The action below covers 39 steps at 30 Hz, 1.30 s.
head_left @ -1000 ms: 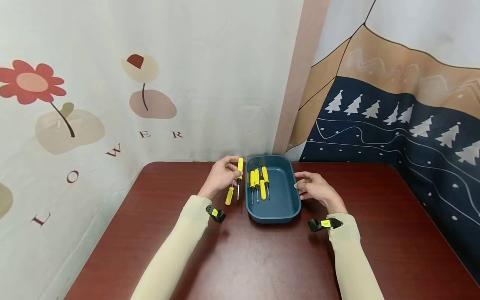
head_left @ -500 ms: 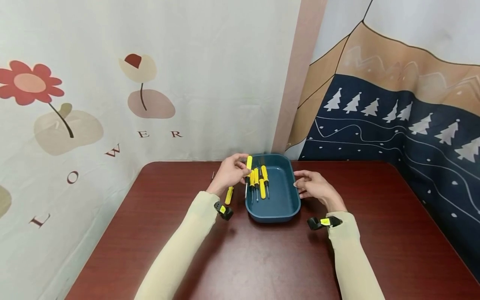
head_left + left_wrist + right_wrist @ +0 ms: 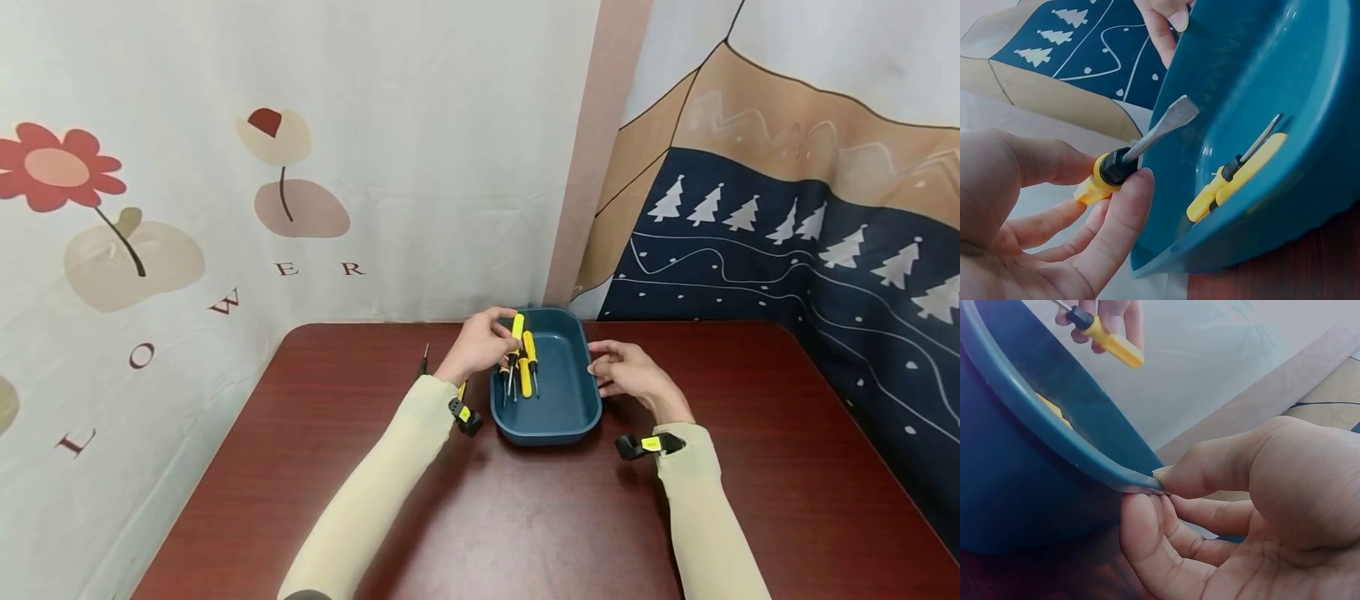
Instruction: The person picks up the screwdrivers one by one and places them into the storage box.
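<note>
The left hand [image 3: 483,342] was over the left side of the blue bin [image 3: 546,437]; its thumb and fingers were clamped on a flat-blade screwdriver [image 3: 518,323], around the yellow handle close to the black collar; in the head view, the handle pointed up towards the far edge of the table [image 3: 570,533], and the shaft pointed down. In the left wrist view, the blade was apart from the tools seen below.

The right hand [image 3: 633,375] was at the right side of the bin; its thumb and fingers were pinched together on the rim, the thumb upon it and the fingertips against the outer side.

The bin stood near the far edge of the table, about midway between the far corners; inside it, other yellow screwdrivers [image 3: 526,377] lay along its left wall, some of them partly hidden by the left hand. On the table, between the bin and the far left corner, one more tool [image 3: 424,360] with a black part and a thin shaft showed behind the left sleeve [image 3: 375,483]; its other end was hidden; just beside the left wrist there was also a small yellow piece [image 3: 461,390], mostly covered.
</note>
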{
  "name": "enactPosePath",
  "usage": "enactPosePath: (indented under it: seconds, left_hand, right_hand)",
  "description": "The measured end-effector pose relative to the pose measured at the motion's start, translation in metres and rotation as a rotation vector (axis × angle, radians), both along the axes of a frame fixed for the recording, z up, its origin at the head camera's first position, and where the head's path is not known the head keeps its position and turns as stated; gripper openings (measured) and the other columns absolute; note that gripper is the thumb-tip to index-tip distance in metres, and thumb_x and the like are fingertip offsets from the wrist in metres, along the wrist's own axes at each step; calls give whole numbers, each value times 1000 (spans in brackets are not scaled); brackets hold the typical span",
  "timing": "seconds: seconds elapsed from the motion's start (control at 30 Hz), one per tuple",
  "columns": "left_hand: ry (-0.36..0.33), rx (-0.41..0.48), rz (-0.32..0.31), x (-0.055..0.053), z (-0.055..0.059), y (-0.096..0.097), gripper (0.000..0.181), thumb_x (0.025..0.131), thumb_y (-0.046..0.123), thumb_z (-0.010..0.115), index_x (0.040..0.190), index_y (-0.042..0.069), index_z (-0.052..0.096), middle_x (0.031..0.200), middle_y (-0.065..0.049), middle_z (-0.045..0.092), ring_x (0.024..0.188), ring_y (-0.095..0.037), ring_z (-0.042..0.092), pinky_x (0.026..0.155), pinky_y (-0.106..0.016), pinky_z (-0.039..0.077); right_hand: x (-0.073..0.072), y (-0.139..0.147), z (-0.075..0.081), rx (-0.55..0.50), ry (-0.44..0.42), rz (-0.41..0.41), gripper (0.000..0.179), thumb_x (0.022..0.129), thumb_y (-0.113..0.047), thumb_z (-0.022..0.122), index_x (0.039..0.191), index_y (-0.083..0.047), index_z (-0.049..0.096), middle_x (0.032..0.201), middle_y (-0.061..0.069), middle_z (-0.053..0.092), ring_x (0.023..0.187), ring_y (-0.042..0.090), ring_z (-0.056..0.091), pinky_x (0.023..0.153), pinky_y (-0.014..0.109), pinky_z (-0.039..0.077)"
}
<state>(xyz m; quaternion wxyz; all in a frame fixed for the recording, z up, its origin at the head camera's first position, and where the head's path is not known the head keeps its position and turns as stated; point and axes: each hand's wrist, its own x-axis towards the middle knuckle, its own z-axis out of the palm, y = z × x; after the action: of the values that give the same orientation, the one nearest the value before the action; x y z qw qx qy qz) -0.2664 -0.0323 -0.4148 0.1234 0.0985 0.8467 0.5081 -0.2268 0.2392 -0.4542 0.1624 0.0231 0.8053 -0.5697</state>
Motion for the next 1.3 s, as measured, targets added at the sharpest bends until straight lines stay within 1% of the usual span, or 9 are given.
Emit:
enactPosePath:
  seconds: [0.1,0.3,0.5,0.6,0.77,0.87,1.07,1.17,1.3]
  left_hand:
    - [-17,-5,-6,-1,0,5,55,94,9,72,146,13,54,101,-13,68,74,-28,72,80,-49,65]
    - [-32,-35,-20,-4,1,12,54,95,9,72,146,13,54,98,-12,68,83,-41,72,84,-53,63]
    - [-40,-66,-35,-6,0,18,53,95,10,70,146,12,54,97,-12,67,87,-48,70,84,-54,62]
    - [-42,-84,-38,-8,-1,21,52,96,11,70,145,12,54,97,-12,66,87,-46,70,84,-53,63]
    - [-55,-106,-34,-12,-3,27,51,96,11,70,145,10,54,98,-15,66,83,-38,73,83,-51,64]
    - [-63,-121,-32,-14,-4,32,52,95,9,69,145,8,54,101,-17,66,82,-35,74,83,-50,64]
    - [-67,-174,-31,-18,-6,41,53,94,6,69,145,5,53,112,-20,64,80,-36,74,82,-48,65]
    - [-52,-207,-39,-19,-9,42,53,95,6,68,145,4,53,116,-20,63,78,-34,74,79,-44,65]
    - [-59,-256,-41,-21,-10,45,53,96,8,67,147,5,52,119,-19,62,72,-26,71,74,-36,65]
  right_hand:
    - [0,0,0,2,-1,-1,51,103,-9,57,150,1,43,111,17,64,83,19,63,71,28,63]
    - [1,-1,0,5,-6,-4,50,103,-11,58,150,0,44,110,15,64,84,19,63,72,28,63]
    - [1,-1,0,5,2,2,52,103,-11,58,151,0,43,109,15,64,83,19,62,71,28,63]
    - [1,-1,1,0,7,5,52,102,-10,57,151,0,43,108,15,64,82,19,61,71,28,62]
    - [3,-2,2,-7,8,8,53,102,-10,57,151,1,42,108,14,64,82,19,61,70,28,62]
    - [3,-1,2,-6,8,6,53,102,-10,57,152,1,42,108,14,64,82,18,62,71,28,62]
    - [3,-1,1,-9,8,4,52,102,-9,57,151,2,42,106,13,64,81,18,61,70,28,62]
    - [3,-1,1,-11,7,4,52,102,-8,57,151,2,42,105,13,64,81,18,61,70,27,62]
    - [3,-1,1,-10,5,4,52,102,-9,57,151,2,42,105,13,64,81,19,61,70,28,62]
